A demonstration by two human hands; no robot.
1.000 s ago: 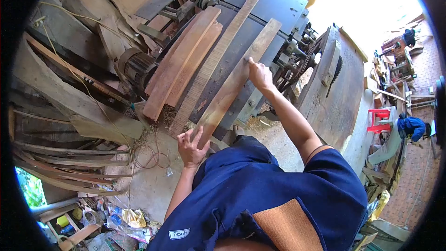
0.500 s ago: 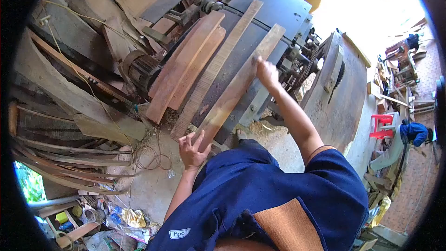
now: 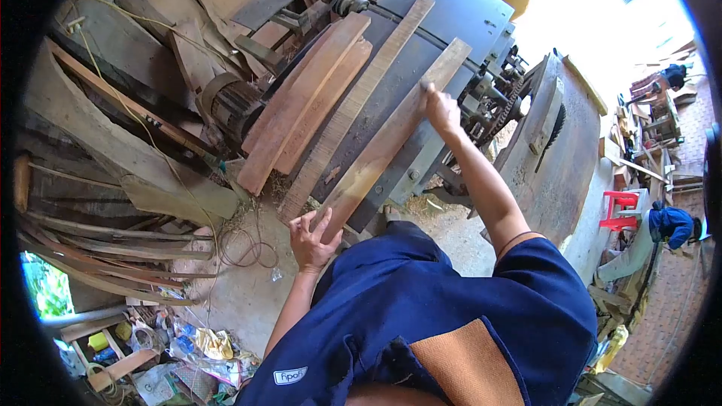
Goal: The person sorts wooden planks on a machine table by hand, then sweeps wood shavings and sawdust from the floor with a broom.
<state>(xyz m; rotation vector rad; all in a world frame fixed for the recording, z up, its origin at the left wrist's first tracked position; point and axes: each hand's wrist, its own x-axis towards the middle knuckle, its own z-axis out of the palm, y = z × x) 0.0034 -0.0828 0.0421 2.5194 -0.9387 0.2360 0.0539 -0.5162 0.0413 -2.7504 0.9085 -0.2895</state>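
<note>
1. Left hand is at the near, low end of the long plank. The fingers are spread open against the wood, not wrapped around it.
2. Right hand is way further up the same plank, close to its far end, with the arm stretched out. The fingers are bunched closed and pressing down on the face of the board. There might be something tiny pinched in there, but I honestly can't tell.
3. The plank lies slanted across the sloping top of the big blue-grey machine, and its low end sticks out past the machine's near edge toward the person.
4. Also on the machine, just to the left of that plank, is a ribbed plank running the same way. Further left are two reddish boards touching side by side.
5. A round motor drum sits off the machine's left side, under the ends of those reddish boards.
6. Right of the machine stands a saw counter with a blade poking up.
7. On the floor below the machine's near-left corner there's a loose wire coil.
8. Well beyond the machine to the right there's a red stool, and next to it another person in blue.
</note>
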